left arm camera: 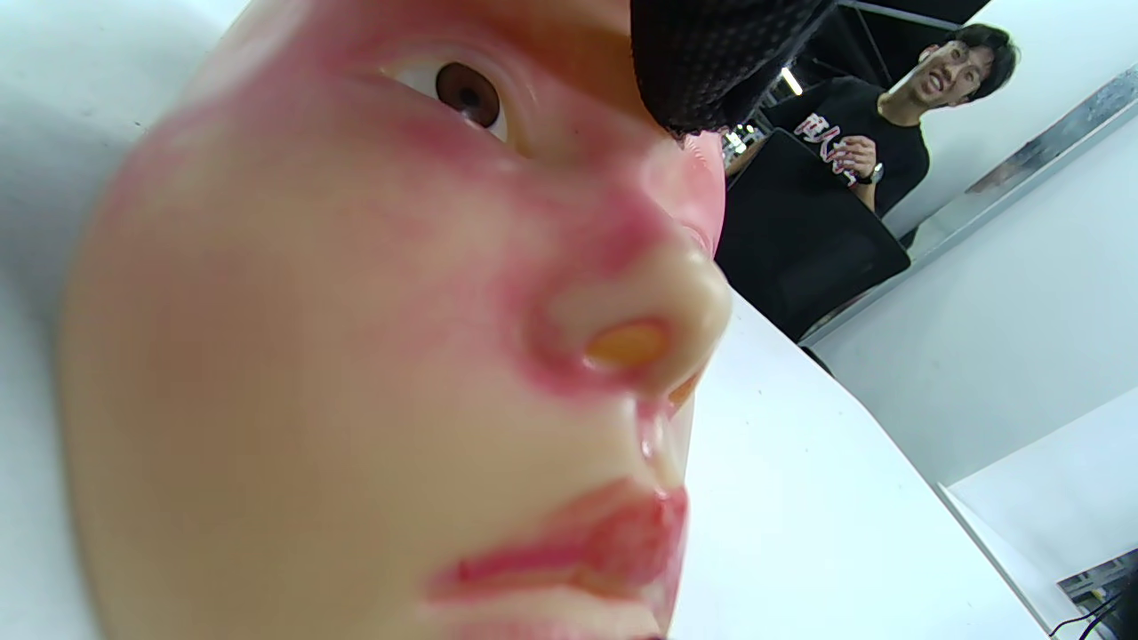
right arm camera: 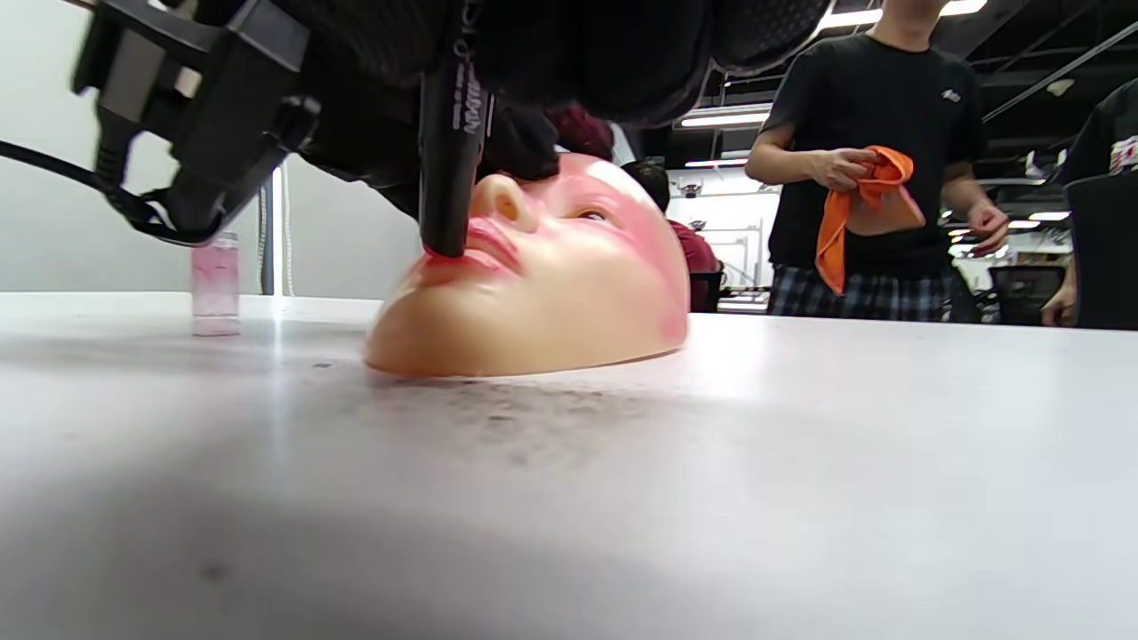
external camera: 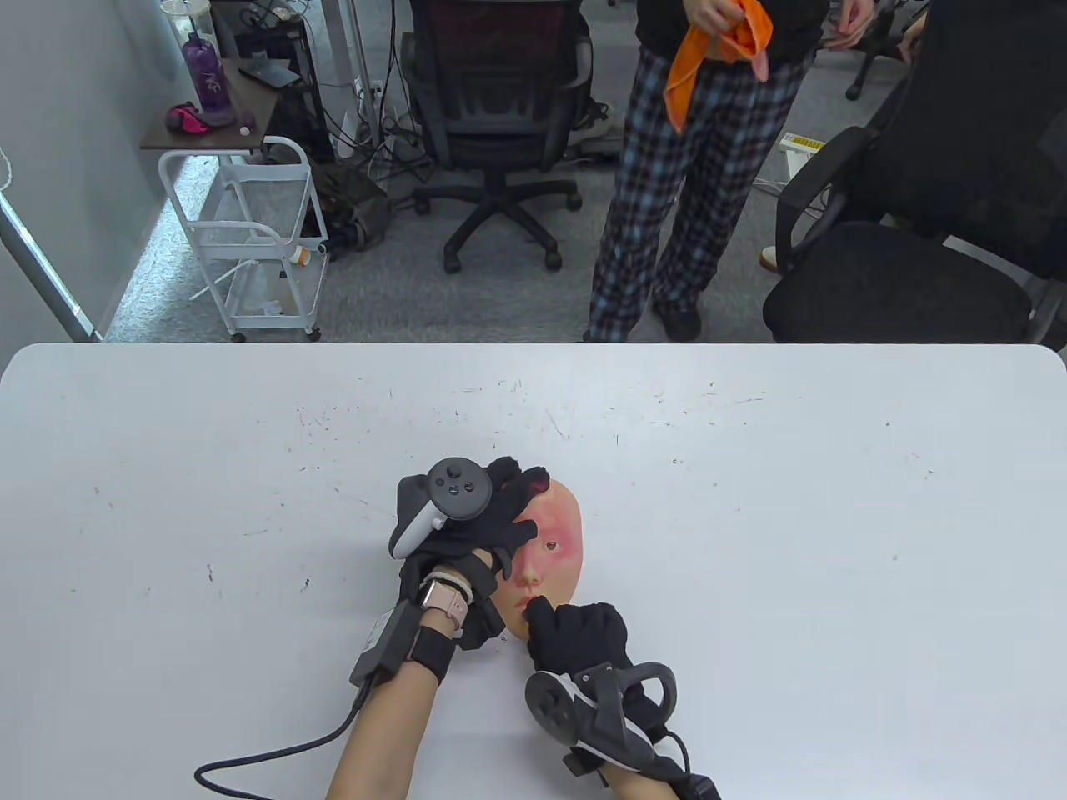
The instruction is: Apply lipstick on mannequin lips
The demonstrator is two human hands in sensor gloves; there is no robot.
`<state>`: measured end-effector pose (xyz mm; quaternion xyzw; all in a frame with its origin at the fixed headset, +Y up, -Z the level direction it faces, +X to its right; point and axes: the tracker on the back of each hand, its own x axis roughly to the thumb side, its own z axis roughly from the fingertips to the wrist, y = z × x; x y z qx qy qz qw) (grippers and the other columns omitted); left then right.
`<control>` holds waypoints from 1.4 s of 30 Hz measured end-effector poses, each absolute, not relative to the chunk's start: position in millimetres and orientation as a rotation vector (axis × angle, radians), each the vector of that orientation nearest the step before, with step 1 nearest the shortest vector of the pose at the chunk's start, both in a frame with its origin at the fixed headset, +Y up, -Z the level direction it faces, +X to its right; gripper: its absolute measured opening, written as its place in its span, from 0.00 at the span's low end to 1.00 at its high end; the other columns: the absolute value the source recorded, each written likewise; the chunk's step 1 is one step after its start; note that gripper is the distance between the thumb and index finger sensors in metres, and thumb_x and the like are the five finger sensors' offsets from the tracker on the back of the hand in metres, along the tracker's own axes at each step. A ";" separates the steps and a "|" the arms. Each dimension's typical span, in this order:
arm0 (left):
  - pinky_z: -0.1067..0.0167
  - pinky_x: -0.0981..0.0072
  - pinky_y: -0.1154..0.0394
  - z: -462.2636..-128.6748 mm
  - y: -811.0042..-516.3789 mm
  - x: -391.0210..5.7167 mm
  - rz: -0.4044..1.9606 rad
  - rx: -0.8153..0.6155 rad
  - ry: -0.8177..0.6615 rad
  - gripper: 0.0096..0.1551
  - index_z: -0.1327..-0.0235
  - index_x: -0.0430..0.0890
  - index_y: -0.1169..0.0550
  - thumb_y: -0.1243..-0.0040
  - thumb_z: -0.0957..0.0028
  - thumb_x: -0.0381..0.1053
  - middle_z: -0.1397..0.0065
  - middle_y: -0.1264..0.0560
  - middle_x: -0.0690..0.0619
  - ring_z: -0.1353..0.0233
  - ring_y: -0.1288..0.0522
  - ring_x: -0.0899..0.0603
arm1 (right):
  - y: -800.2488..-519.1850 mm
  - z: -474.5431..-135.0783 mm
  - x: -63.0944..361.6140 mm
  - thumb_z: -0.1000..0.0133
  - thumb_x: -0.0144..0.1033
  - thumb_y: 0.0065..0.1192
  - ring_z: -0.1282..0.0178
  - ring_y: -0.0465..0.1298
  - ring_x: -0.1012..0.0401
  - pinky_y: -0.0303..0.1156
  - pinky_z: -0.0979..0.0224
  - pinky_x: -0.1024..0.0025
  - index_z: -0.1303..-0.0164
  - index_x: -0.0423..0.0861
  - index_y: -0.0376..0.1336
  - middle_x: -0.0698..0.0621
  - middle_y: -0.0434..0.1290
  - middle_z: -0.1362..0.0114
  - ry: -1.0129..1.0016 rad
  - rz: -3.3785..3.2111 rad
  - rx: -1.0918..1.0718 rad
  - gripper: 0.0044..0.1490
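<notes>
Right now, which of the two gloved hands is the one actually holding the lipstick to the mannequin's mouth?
The right hand, at the chin end of the mannequin face, holds the dark lipstick tip down on the lips. The left hand only rests over the forehead.

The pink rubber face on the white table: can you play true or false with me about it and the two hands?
1. The pink rubber mannequin face lies face-up on the white table. True.
2. The left hand rests on its upper part. True.
3. The right hand holds a yellow brush. False: it holds a black lipstick tube.
4. The tube's tip is at the forehead. False: it touches the lips.
5. The cheeks are smeared red. True.
</notes>
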<state>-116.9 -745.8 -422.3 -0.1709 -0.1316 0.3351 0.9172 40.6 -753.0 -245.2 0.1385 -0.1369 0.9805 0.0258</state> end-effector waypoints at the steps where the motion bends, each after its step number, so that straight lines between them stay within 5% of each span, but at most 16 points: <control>1: 0.22 0.38 0.54 -422.2 -745.8 -116.9 0.690 -0.352 -0.270 0.42 0.18 0.70 0.42 0.40 0.44 0.53 0.12 0.60 0.58 0.14 0.62 0.42 | -753.0 -245.3 41.1 0.48 0.41 0.60 0.49 0.75 0.53 0.65 0.30 0.43 0.37 0.47 0.68 0.45 0.76 0.48 -0.441 3.038 0.413 0.29; 42: 0.22 0.38 0.54 -422.1 -746.2 -117.0 0.683 -0.352 -0.277 0.42 0.18 0.70 0.43 0.40 0.44 0.53 0.12 0.60 0.58 0.14 0.61 0.42 | -758.0 -238.7 3.7 0.49 0.41 0.61 0.47 0.74 0.53 0.64 0.28 0.44 0.37 0.50 0.67 0.46 0.75 0.47 -0.637 3.266 0.651 0.29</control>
